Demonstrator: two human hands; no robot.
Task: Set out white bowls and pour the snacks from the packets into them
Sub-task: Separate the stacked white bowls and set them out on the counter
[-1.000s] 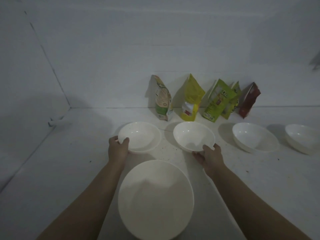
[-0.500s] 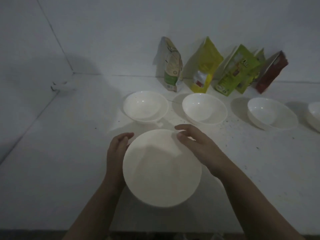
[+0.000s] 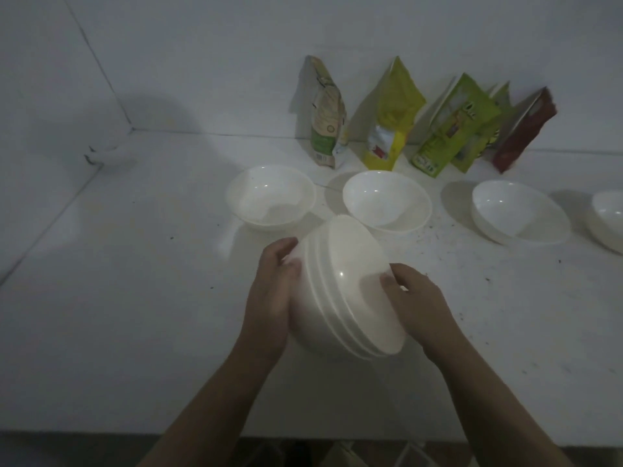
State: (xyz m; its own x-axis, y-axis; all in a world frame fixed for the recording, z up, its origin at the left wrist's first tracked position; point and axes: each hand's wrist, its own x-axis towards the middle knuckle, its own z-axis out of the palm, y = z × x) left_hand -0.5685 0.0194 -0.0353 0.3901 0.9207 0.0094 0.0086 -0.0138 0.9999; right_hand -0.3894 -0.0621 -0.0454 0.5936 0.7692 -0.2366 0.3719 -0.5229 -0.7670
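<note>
Rightmost bowl (image 3: 610, 219) partly cut off.

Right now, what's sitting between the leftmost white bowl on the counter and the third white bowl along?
Head view: one more white bowl, the second bowl, sits between the leftmost white bowl and the third bowl.

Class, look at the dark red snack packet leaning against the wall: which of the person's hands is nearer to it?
Right. The right hand is on the near rim of the bowl stack, toward the dark red packet; the left hand holds the stack's far side.
</note>
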